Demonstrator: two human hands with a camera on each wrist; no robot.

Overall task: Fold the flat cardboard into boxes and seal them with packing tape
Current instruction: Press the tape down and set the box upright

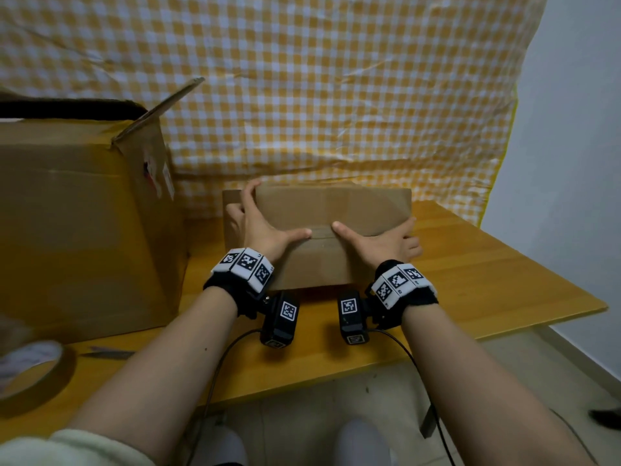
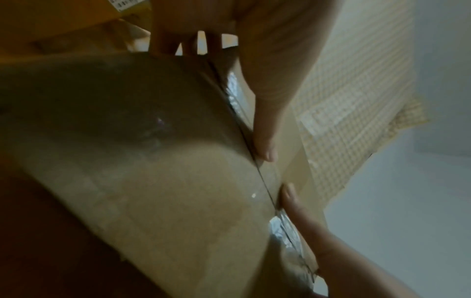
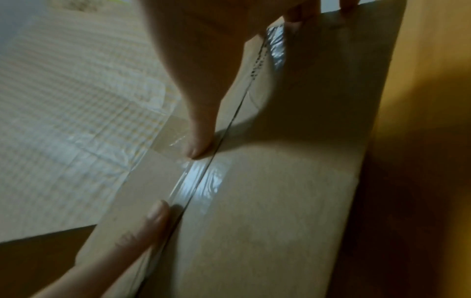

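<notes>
A small brown cardboard box (image 1: 336, 210) lies on the wooden table (image 1: 487, 280), its flaps closed. Clear packing tape (image 1: 321, 232) shines across the top seam, the same tape (image 3: 203, 181) showing in the right wrist view. My left hand (image 1: 265, 227) grips the box's left end, fingers wrapped over the far side and thumb stretched along the seam. My right hand (image 1: 376, 238) grips the right end the same way. In the wrist views the two thumbs, left (image 2: 265, 121) and right (image 3: 201, 131), press beside the seam, tips a short gap apart.
A large cardboard box (image 1: 84, 213) with a raised flap stands at the left, close to the small box. A roll of brown tape (image 1: 30, 371) lies at the near left corner. A yellow checked cloth (image 1: 336, 95) hangs behind. The table edge runs close on the right.
</notes>
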